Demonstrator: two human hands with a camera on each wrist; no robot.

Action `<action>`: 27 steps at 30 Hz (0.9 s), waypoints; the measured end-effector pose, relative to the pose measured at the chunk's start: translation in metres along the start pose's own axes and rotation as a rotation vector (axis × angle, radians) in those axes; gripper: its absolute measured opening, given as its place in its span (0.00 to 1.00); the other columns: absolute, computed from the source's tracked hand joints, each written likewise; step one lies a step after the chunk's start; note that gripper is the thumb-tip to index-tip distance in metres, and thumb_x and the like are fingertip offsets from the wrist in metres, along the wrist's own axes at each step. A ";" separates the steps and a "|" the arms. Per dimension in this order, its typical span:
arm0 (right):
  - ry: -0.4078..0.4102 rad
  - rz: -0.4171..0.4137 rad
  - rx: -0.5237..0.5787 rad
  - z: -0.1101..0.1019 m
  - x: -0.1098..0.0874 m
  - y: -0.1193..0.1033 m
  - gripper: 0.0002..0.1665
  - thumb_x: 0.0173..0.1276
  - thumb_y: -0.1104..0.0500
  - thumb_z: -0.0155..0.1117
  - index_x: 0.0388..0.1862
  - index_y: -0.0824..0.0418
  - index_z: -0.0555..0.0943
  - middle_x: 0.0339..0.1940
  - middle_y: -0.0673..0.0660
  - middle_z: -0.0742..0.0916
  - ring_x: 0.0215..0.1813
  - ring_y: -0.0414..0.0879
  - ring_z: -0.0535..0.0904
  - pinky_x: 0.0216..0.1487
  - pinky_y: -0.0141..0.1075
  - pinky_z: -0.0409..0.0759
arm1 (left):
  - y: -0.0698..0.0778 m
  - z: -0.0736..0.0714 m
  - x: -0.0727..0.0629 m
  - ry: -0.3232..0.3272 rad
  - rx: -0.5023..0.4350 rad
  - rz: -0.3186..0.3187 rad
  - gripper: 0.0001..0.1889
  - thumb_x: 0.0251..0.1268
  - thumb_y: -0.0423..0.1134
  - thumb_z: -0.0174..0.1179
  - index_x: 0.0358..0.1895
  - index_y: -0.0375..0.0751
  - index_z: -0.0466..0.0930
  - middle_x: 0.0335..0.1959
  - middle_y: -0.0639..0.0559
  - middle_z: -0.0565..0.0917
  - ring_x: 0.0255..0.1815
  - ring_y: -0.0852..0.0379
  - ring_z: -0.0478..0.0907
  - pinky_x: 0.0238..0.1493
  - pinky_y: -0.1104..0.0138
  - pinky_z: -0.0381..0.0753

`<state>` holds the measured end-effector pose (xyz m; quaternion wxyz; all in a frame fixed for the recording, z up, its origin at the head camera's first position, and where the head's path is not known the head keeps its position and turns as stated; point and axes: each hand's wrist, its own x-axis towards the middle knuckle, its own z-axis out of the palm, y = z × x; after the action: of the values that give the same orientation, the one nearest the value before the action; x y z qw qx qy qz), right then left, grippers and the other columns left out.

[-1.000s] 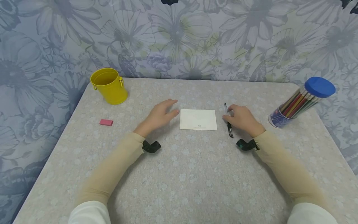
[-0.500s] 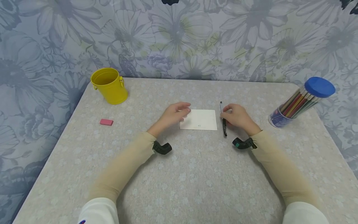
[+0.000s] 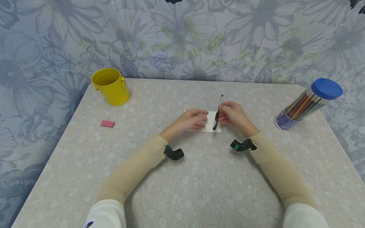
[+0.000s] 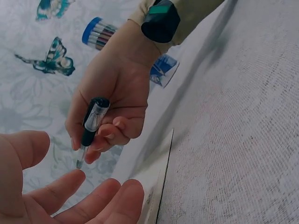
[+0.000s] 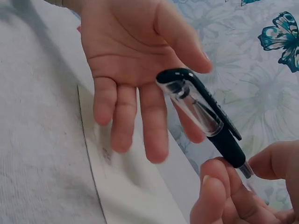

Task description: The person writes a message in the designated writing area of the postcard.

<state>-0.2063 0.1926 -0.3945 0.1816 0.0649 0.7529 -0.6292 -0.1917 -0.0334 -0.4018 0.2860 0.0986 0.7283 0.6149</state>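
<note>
Someone's right hand pinched a pen between thumb and fingertips, at the near right of a small white card on the tabletop. Over the card's right part the pen was held at a slant, its clear-and-black capped end toward the person and its thin pale end pointing away. From the right wrist, I saw a black clip along the clear cap, and the fingers gripping just past the dark section.

Opposite, the left hand was loosely open, palm turned toward the pen, thumb apart from the gently bent fingers. It covered the left part of the card; whether its fingertips touched the paper, I could not tell. A small printed mark showed on the card near the edge closest to the person.

Both arms wore beige sleeves, with a dark camera at each wrist. Far to the left, a yellow bucket stood near the back edge, and a pink block lay nearer the person. Well apart on the right stood a container of colored pencils with a blue lid. Behind everything rose a wall patterned with large pale gray flowers.
</note>
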 end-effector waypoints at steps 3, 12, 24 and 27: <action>-0.011 -0.002 0.059 0.005 0.000 -0.001 0.21 0.79 0.58 0.51 0.64 0.68 0.64 0.22 0.46 0.83 0.22 0.36 0.82 0.27 0.27 0.84 | 0.001 0.002 -0.001 -0.005 -0.011 0.002 0.23 0.79 0.43 0.52 0.71 0.40 0.73 0.64 0.37 0.82 0.56 0.45 0.86 0.52 0.63 0.88; -0.052 -0.033 0.326 0.014 -0.005 -0.004 0.04 0.81 0.61 0.46 0.48 0.60 0.66 0.23 0.49 0.85 0.26 0.38 0.86 0.33 0.28 0.87 | 0.002 0.000 -0.001 -0.004 -0.098 -0.013 0.22 0.81 0.43 0.50 0.71 0.40 0.72 0.63 0.38 0.81 0.51 0.52 0.86 0.51 0.64 0.88; -0.109 -0.012 0.769 0.025 -0.017 -0.009 0.15 0.81 0.65 0.40 0.36 0.64 0.75 0.36 0.59 0.87 0.41 0.47 0.90 0.49 0.33 0.88 | 0.013 -0.002 -0.002 0.106 -0.305 0.053 0.20 0.81 0.38 0.50 0.69 0.33 0.73 0.44 0.45 0.84 0.37 0.60 0.86 0.43 0.70 0.88; -0.099 -0.009 0.788 0.028 -0.018 -0.009 0.16 0.80 0.65 0.40 0.36 0.64 0.76 0.37 0.59 0.87 0.42 0.46 0.90 0.50 0.33 0.88 | 0.014 -0.004 0.000 0.155 -0.334 0.063 0.19 0.80 0.36 0.51 0.67 0.32 0.74 0.41 0.47 0.85 0.35 0.61 0.86 0.40 0.72 0.88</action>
<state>-0.1869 0.1659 -0.3839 0.1760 0.0960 0.4442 -0.8732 -0.1965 -0.0338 -0.3877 0.2222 0.0249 0.6325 0.7416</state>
